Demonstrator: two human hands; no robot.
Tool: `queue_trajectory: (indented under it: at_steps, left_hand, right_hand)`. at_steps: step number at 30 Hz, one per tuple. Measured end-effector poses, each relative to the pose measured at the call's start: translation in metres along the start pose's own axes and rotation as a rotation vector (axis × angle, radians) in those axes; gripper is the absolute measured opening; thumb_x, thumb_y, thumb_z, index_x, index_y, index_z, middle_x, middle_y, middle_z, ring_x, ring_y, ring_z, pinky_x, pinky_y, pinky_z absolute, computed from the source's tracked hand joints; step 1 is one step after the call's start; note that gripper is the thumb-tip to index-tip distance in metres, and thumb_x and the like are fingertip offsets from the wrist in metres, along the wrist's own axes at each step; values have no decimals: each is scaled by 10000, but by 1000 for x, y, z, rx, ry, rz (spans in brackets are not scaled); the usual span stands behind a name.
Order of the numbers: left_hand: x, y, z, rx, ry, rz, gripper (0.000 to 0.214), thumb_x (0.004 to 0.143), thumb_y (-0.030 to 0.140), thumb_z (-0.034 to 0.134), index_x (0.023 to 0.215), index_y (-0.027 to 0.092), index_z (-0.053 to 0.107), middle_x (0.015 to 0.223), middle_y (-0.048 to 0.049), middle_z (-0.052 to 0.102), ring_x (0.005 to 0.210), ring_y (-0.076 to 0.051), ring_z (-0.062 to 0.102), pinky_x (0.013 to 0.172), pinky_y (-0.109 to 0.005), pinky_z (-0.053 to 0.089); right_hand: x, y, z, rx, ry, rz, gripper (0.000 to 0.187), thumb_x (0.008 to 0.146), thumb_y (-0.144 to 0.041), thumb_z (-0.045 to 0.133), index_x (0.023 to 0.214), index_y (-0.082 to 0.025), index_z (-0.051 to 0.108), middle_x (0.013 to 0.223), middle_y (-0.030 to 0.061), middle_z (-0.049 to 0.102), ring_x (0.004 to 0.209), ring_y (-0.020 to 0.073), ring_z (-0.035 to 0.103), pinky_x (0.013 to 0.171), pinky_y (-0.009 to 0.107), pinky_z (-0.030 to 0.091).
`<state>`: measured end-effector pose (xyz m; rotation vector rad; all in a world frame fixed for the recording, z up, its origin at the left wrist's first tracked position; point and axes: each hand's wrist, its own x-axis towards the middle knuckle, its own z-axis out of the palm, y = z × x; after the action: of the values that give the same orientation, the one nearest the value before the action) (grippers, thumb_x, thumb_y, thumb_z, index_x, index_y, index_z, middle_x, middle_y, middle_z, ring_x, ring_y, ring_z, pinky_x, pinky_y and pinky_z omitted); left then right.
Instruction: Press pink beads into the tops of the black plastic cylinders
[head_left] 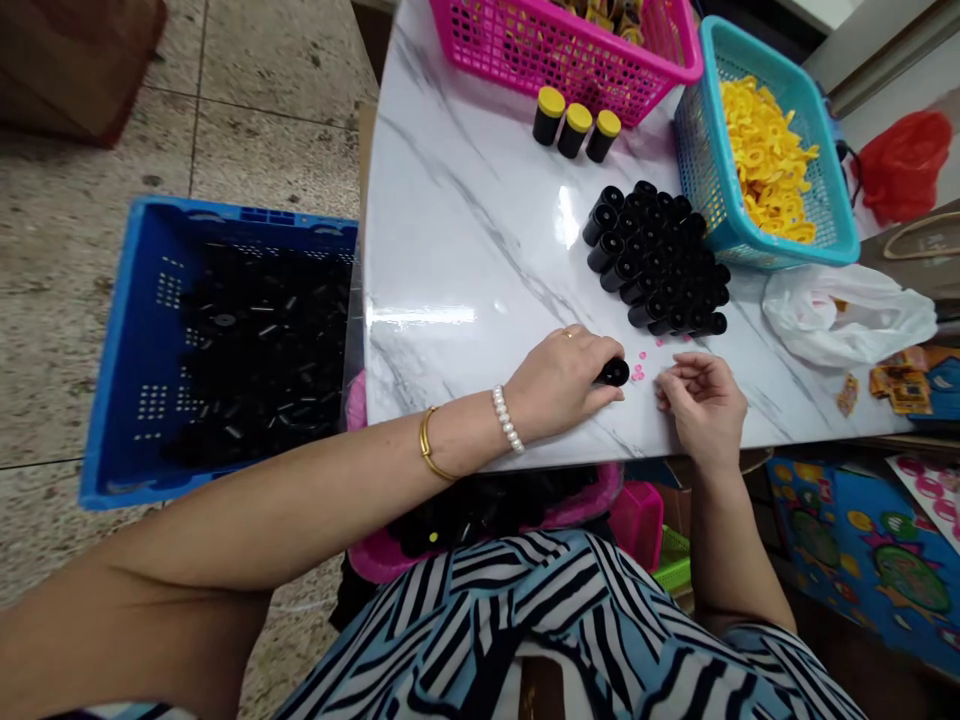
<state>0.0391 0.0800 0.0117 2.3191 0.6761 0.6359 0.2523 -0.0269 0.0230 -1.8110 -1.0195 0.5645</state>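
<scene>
My left hand (559, 382) is closed around a small black cylindrical container (615, 372), its round end facing up. Just right of it, several tiny pink rings (638, 372) are scattered on the white marble-patterned table (465, 250). My right hand (703, 400) rests beside these rings with its fingers curled and thumb against them; whatever the fingertips pinch, if anything, is hidden. Beyond both hands stands a tight cluster of black containers (652, 255), upright. Farther back, three black containers with yellow caps (574, 130) form a row.
A pink basket (540, 50) with wrapped pieces and a turquoise basket (727, 150) of yellow caps (765, 160) stand at the back. A white plastic bag (847, 315) lies right. On the floor at left, a blue crate (112, 350) holds black containers. Another pink container (375, 560) sits below the table edge.
</scene>
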Motion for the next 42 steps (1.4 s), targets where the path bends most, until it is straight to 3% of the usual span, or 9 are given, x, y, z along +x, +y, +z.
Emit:
queue_trajectory:
  at_steps: [6,10,13,17,20,29,32,36,42]
  left_hand:
    - [1,-3,0,-15,-22,7,369,883,345,781,1175,151,668,1090,-91,736,1058,-252,632,983,-391,500]
    - [1,-4,-1,-30,-23,-1,361,886,361,768,1167,151,683,1072,-87,740,1030,-248,630,966,-391,503]
    - [1,-4,-1,-51,-26,16,355,879,367,769,1165,172,691,1071,-78,745,1030,-240,634,976,-390,498]
    - [1,-3,0,-64,-39,24,386,852,334,793,1196,193,692,1081,-76,743,1085,-244,644,994,-390,485]
    - [0,-2,1,-63,-40,2,415,833,325,810,1203,181,686,1107,-89,733,1111,-250,646,1002,-395,472]
    - [0,0,0,-70,-73,50,242,833,344,799,1045,246,734,1064,-22,770,1133,-277,617,987,-418,430]
    - [0,-1,1,-63,-69,37,215,843,349,792,1020,240,740,1043,-25,769,1128,-275,620,978,-411,431]
    - [0,-1,1,-45,-71,34,230,847,360,799,1016,213,746,1032,-42,765,1116,-280,627,969,-413,439]
    - [0,0,0,-30,-67,35,244,851,392,803,999,206,750,1019,-56,768,1107,-280,630,952,-406,445]
  right_hand:
    - [3,-4,0,207,-143,142,198,805,-285,808,961,-192,731,670,-29,690,500,97,628,458,207,541]
    - [-1,-8,6,330,-193,182,157,823,-289,795,935,-193,742,745,-1,736,591,115,696,535,232,615]
    - [-3,-13,9,343,-236,179,166,828,-296,804,945,-197,743,793,12,766,619,126,721,569,251,641]
    - [-5,-23,9,323,-262,181,322,768,-259,864,1060,-219,736,830,7,794,629,138,744,628,275,663]
    - [-6,-28,6,286,-295,211,236,748,-256,882,942,-197,761,816,28,799,641,160,756,639,292,662]
    - [-11,-38,18,85,-297,48,79,797,-268,835,834,-213,793,773,-6,682,579,89,547,531,233,488]
    - [-11,-37,21,116,-291,80,109,801,-280,832,850,-214,759,734,-17,664,557,89,546,521,231,480]
    - [-6,-32,18,271,-297,182,150,814,-292,803,867,-220,683,691,-23,689,472,88,549,393,194,411]
    - [-2,-31,13,372,-325,264,155,735,-218,812,806,-213,675,767,-10,744,552,91,645,485,194,559]
